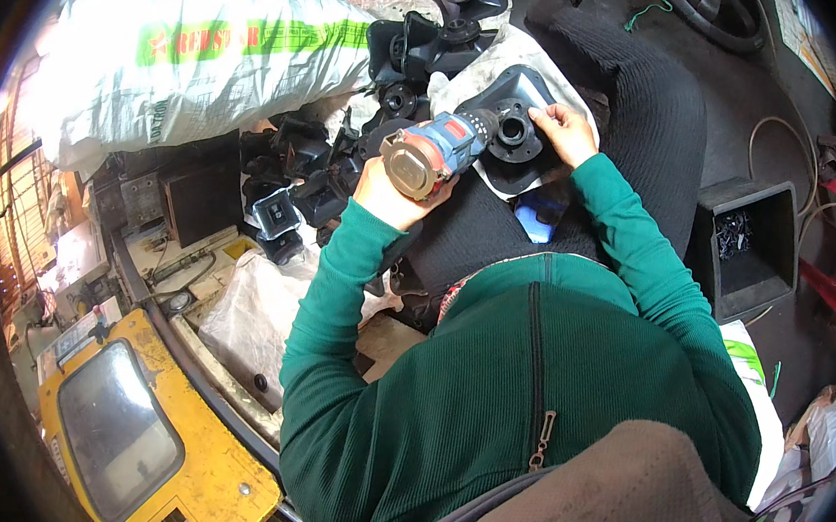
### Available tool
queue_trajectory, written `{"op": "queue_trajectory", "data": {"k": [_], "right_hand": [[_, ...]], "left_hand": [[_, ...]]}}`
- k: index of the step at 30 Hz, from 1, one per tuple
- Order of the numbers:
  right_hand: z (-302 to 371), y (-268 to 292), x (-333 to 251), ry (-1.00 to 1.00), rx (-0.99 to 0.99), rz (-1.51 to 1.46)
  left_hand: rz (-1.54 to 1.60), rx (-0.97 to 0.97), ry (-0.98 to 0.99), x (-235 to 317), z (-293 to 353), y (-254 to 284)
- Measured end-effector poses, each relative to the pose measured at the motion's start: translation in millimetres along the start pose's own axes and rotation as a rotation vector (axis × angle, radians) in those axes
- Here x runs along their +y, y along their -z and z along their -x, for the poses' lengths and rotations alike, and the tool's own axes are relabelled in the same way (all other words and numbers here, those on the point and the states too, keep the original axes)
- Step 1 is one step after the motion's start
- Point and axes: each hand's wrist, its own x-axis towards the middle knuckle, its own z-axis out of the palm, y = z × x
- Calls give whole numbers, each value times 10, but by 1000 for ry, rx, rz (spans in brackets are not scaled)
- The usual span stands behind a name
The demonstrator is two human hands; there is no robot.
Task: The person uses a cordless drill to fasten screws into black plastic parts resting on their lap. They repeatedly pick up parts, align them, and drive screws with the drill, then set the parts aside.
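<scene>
Left grip (387, 201) on blue-red drill (448, 142), black part (514, 149) flared, round-collared

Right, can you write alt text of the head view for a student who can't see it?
A person's left hand holds a blue and red drill aimed at a black flanged part above a pale sheet, while the right hand touches the part's flange. Around them are more black parts, a large white sack and a yellow panel.
</scene>
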Motion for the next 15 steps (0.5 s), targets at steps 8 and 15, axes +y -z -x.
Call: {"op": "queue_trajectory", "data": {"k": [8, 15], "right_hand": [[-62, -30, -31, 37, -41, -25], [-116, -59, 46, -15, -83, -94]], "left_hand": [[-74, -91, 40, 19, -154, 41], [-166, -123, 32, 11, -305, 32]]}}
